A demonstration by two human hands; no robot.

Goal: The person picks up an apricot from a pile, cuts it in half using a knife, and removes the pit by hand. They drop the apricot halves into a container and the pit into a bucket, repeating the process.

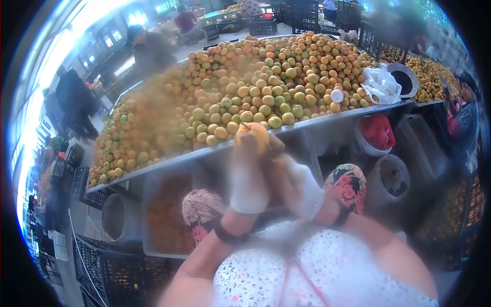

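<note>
My left hand [249,176], in a white glove with a soiled front, is closed around a round yellow-orange fruit [259,135] that looks like an apricot. A thin dark line shows at the top of this fruit. Close against it on the right is my right hand [299,184], also gloved, its fingers curled. Blur hides what those fingers grip. Both hands are together in front of my chest, just before the metal edge [220,149] of a sorting table. Heaped on that table is a large pile of similar green, yellow and orange fruit [266,84].
A white plastic bag [381,86] and a small white-lidded container [336,95] lie among the fruit at right. Below stand a bucket with red lining [376,134], a grey bucket [391,176] and a bin of orange pieces [171,220]. Black crates [123,276] and other people surround the table.
</note>
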